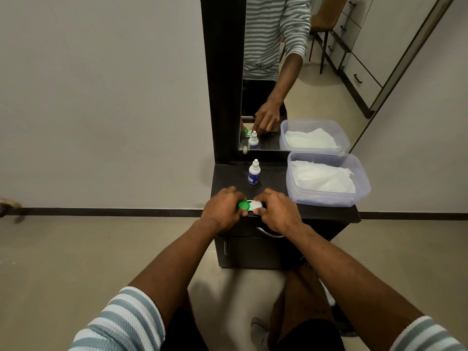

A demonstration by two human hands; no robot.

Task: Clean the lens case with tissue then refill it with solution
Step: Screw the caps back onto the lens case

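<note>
So, I've got both hands on the case (250, 205) at the front edge of the cabinet top (273, 176). Left hand (222, 210) is curled around the green cap (243, 205), fingers over the back and thumb at the front; right hand (276, 210) is pinched the same way around the white cap (256, 204). Both caps look screwed on, so I'd say cleaning hasn't begun.

Handling, as I judge it: small, light, rigid plastic, smooth and prob. a bit slippery, esp. if wet. It won't crush, but it can skate on the dark top or pop out of a loose pinch (and the edge is right there). Best hold is by the cap rims, w/ one hand pinning the body while the other twists. The thin bridge btw. the two wells is the weak spot, so I wouldn't lever on it.

Bottle (253, 173) stands upright just behind the case, cap on, light and easy to tip. Tissue (324, 177) lies in the tub (364, 183) to the right, soft and tear-prone once damp.
</note>
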